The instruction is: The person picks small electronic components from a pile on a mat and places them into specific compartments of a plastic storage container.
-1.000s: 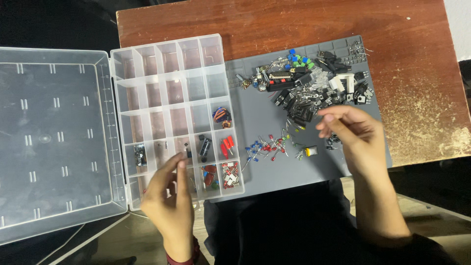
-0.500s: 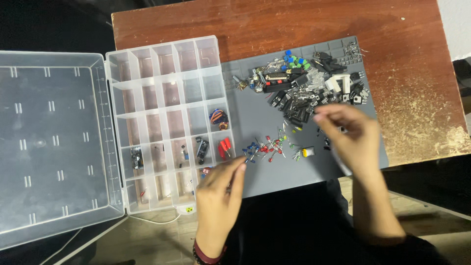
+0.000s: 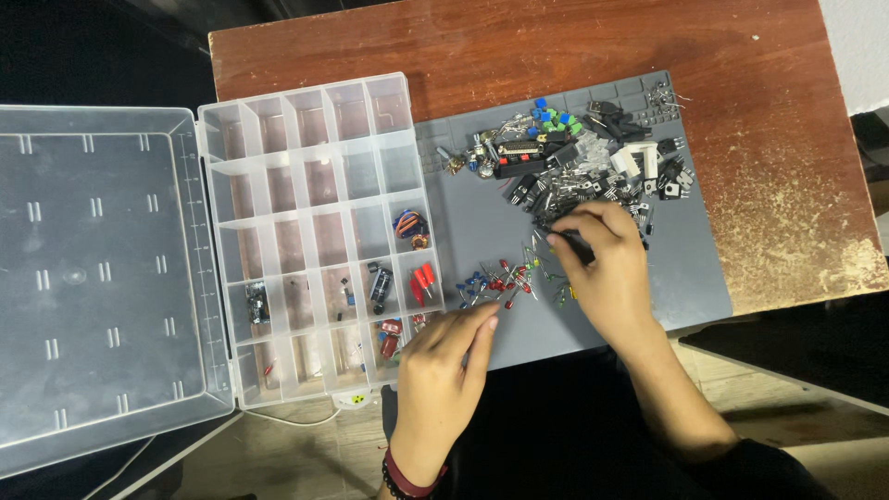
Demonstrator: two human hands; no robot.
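Right hand: our right hand [image 3: 607, 273] is pinched shut on a small dark part [image 3: 576, 244], thumb and forefinger closed on it at the near edge of the parts pile [image 3: 579, 167]. Can't tell what kind of part it is, too small.

Left hand: our left hand [image 3: 444, 361] is loose and half-curled, nothing in it as far as we can see, fingertips lying on the grey mat [image 3: 685, 278] just beside the scatter of little red and blue LEDs [image 3: 500, 282].

Organizer: clear compartment box [image 3: 315, 231] sits to the left of the mat, lid [image 3: 93, 268] flopped open flat. Only a few bins near the mat hold bits.

Table: worn reddish wooden table [image 3: 778, 111] under all of it.

Handling: we'd guess these weigh basically nothing, with thin wire legs that bend easily, so pinch the body, not the leads. On a smooth mat they probably skitter away if nudged.
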